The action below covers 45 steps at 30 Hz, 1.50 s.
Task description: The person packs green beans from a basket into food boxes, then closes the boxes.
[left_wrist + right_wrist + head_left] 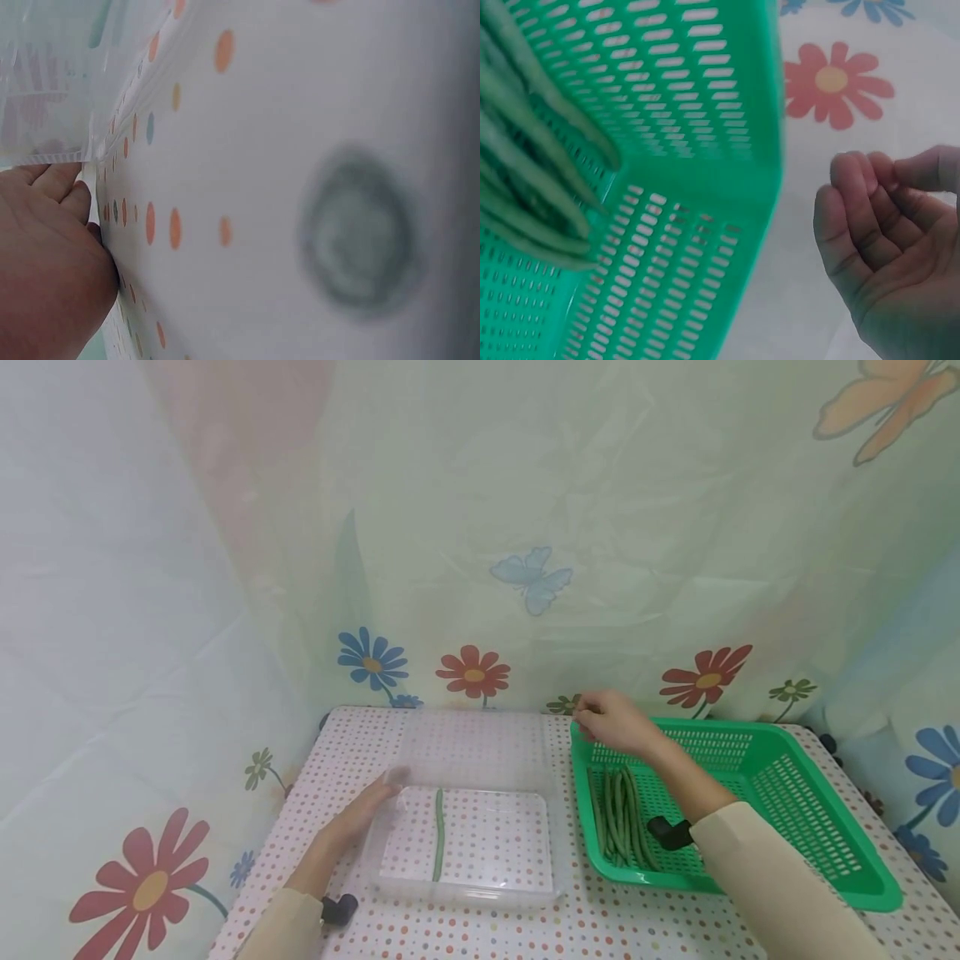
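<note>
A clear plastic box with its lid folded back lies on the table, and a single green bean lies lengthwise in its left part. At the box's back left corner, my left hand touches the plastic; its fingertips are partly hidden by the box wall in the left wrist view. My right hand is raised over the far left corner of a green basket. Its fingers curl loosely with the thumb against them, and nothing shows between them in the right wrist view. Several green beans lie along the basket's left side.
The table has a dotted white cover. Flowered curtains hang behind it and at both sides. A dark wrist device sits on the left wrist, another wrist device on the right, above the basket.
</note>
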Each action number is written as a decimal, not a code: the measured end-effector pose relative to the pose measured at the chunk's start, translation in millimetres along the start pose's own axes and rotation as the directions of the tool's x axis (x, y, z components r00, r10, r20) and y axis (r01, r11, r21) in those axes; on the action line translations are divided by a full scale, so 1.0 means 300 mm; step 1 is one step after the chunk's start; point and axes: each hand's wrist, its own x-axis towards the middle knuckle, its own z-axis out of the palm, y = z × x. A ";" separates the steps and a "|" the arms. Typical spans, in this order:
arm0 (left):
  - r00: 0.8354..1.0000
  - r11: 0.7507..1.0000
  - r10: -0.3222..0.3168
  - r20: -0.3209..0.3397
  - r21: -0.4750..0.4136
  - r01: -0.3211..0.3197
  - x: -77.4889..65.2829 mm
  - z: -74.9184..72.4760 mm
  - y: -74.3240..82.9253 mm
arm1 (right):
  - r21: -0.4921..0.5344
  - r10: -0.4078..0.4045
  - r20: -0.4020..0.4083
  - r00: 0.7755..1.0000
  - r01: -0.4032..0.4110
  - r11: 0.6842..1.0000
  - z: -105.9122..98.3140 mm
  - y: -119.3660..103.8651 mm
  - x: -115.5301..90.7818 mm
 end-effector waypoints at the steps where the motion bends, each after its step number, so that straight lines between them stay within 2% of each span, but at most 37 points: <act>1: 1.000 1.000 -0.002 -0.003 0.000 0.002 -0.001 0.001 0.001 | 0.001 0.008 0.008 1.000 -0.008 1.000 -0.003 0.007 -0.001; 5: 1.000 1.000 -0.008 -0.011 0.001 0.008 0.001 0.004 -0.002 | -0.025 0.020 0.042 0.999 -0.019 1.000 -0.015 0.039 -0.003; 8: 1.000 1.000 -0.017 -0.021 0.008 0.017 0.002 0.006 -0.006 | -0.134 0.015 0.037 0.999 -0.010 0.991 -0.013 0.075 0.002; 12: 0.999 0.999 -0.033 -0.029 0.007 0.033 0.000 0.007 -0.005 | -0.267 0.025 0.034 0.999 -0.015 0.964 -0.001 0.122 0.008; 19: 0.999 0.999 -0.032 -0.036 0.006 0.032 -0.001 0.009 -0.006 | -0.300 0.080 0.078 0.994 -0.053 0.953 0.010 0.166 0.011; 21: 0.999 1.000 -0.026 -0.034 0.008 0.027 0.000 0.009 -0.006 | -0.326 0.107 0.101 0.989 -0.069 0.943 0.013 0.177 0.013; 27: 0.999 1.000 -0.016 -0.035 0.009 0.017 -0.004 0.008 0.001 | -0.451 0.199 0.124 0.972 -0.123 0.884 0.022 0.204 0.017; 30: 0.999 1.000 -0.013 -0.031 0.006 0.013 -0.005 0.007 0.004 | -0.462 0.242 0.125 0.962 -0.159 0.872 0.026 0.218 0.016; 33: 1.000 1.000 -0.012 -0.025 0.008 0.012 -0.003 0.005 0.004 | -0.448 0.269 0.131 0.954 -0.185 0.875 0.033 0.232 0.016; 45: 1.000 1.000 -0.009 -0.018 0.015 0.009 0.000 0.003 0.000 | -0.456 0.264 0.118 0.957 -0.184 0.871 0.060 0.250 -0.005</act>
